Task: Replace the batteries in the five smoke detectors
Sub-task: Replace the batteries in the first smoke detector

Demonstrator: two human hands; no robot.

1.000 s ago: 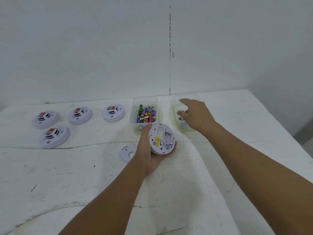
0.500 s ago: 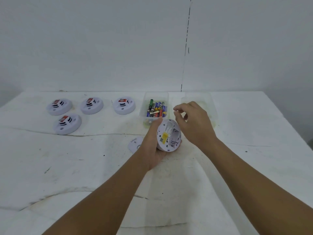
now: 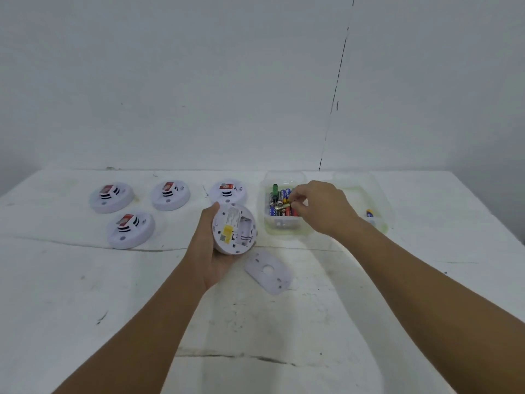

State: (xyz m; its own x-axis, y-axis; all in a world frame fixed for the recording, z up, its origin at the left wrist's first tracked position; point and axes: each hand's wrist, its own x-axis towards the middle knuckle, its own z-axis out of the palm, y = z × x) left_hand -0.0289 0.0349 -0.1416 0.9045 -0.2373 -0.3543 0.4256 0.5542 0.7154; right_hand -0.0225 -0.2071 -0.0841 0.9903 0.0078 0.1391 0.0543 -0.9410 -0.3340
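detector in my left hand (image 3: 234, 228): white, yellow sticker | four detectors upper left (image 3: 131, 229): white, red labels, black slits | batteries centre (image 3: 279, 201): green, blue, red, gold | cover plate (image 3: 268, 271): pale lilac | table (image 3: 85, 294): scuffed white

Both forearms are bare, no sleeves, each hand (image 3: 216, 251) ringless.

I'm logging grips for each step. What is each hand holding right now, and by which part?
The left hand holds the opened smoke detector by its rim. The right hand pinches a battery in the battery bin, seemingly by its end.
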